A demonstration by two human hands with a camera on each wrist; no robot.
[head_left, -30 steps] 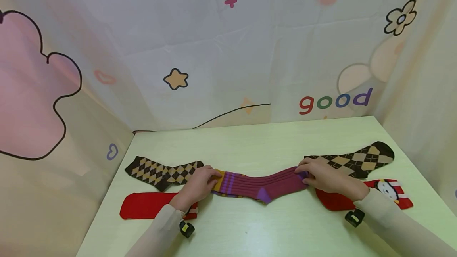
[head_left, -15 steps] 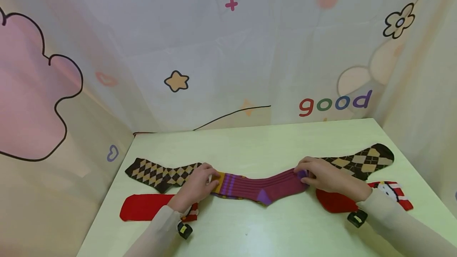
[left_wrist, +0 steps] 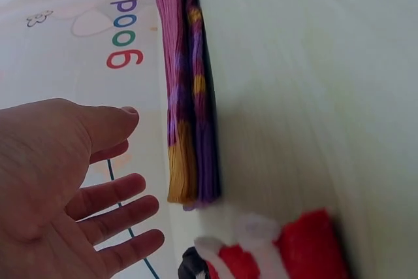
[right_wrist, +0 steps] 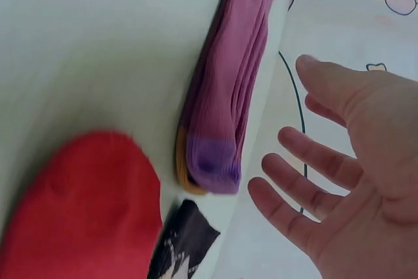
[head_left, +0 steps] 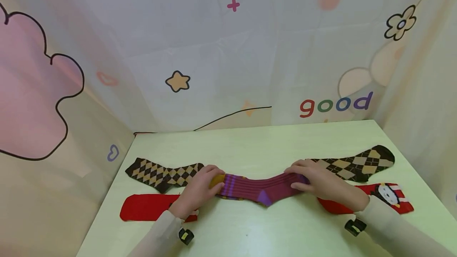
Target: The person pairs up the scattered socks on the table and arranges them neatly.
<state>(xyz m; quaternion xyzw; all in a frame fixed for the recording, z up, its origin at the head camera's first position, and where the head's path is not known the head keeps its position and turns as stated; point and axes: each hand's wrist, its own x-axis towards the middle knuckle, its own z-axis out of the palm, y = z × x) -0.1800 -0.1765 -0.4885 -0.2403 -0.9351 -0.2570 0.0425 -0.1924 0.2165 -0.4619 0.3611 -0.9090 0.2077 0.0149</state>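
A magenta ribbed sock (head_left: 246, 187) with a yellow cuff and purple heel lies across the middle of the table, on top of a second sock (left_wrist: 208, 161) in purple with yellow spots. Over the cuff end hovers my left hand (head_left: 200, 189); the left wrist view shows its fingers (left_wrist: 124, 217) spread and apart from the fabric. My right hand (head_left: 323, 183) is above the purple toe, overlapping it in the head view. Seen from the right wrist, that hand (right_wrist: 359, 161) has loosely extended fingers and holds nothing.
To the left lie an argyle sock (head_left: 160, 175) and a red sock (head_left: 146, 207). Another argyle sock (head_left: 360, 163) and a red sock with a cartoon face (head_left: 387, 195) lie at the right. A printed curtain (head_left: 228, 50) stands behind the pale table (head_left: 250, 229).
Both hands pinched the ends of the magenta sock earlier; their fingers have now loosened and come off it. The right hand has shifted slightly left. The socks lie where they were.
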